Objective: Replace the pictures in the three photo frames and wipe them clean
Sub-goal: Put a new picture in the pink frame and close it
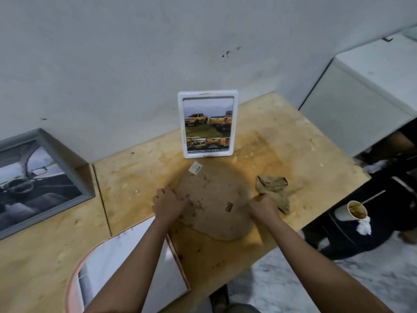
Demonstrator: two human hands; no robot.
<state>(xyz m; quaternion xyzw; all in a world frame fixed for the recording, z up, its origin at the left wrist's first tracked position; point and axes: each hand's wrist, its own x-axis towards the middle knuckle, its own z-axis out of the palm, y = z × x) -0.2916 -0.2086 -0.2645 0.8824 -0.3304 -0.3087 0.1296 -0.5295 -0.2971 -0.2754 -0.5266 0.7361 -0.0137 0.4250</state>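
Cloth (pixel 274 190) in R grip (pixel 264 208), board (pixel 214 193) in L grip (pixel 168 205) — grey frame (pixel 38 177) cut off.

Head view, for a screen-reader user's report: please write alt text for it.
A person's left hand grips the edge of a brown board lying flat on a plywood table, the right hand at its other edge beside a crumpled cloth. A white frame showing yellow pickups stands against the wall.
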